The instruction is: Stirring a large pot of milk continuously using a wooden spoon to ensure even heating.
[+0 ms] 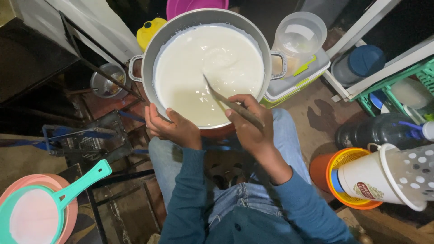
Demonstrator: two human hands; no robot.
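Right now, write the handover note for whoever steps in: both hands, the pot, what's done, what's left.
Left hand: gripping the near rim of the large metal pot, steadying it.
Right hand: closed on a wooden stirring stick whose far end is sunk in the white liquid.
Pot sits in front of the person's knees, nearly full.
Done: pot filled, stick in, swirl marks on the surface.
Left: cannot tell from this view; the teal strainer lies unused at lower left.
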